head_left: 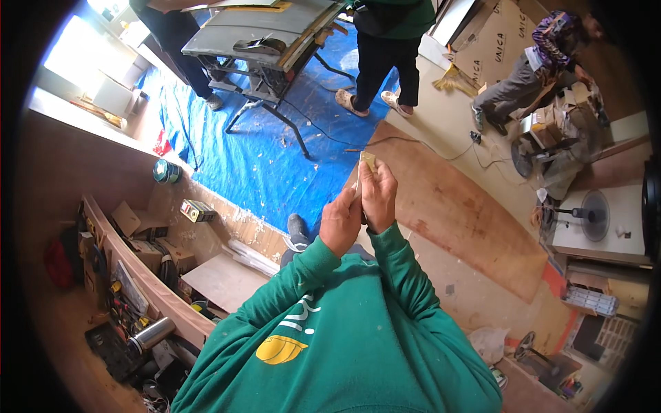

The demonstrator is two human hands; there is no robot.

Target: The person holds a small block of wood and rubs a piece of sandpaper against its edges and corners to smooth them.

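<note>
Both my hands are close together in front of my chest, above the edge of a blue tarp [268, 182]. In my right hand [380, 196] is a small pale yellowish piece [368, 160], pinched near its top, with a thin whitish edge running down from it; its kind is too small to tell. My left hand [340, 224] is closed just below and to the left, its fingers against the right hand. What the left fingers grip, if anything, is hidden. A dark bit shows between the two hands.
Ahead stands a folding-leg saw table [255, 45] with two people beside it. A long brown board [447, 206] lies to the right. At the far right a person bends near boxes and a fan [593, 215]. Left are a green can [166, 171], cartons and tools.
</note>
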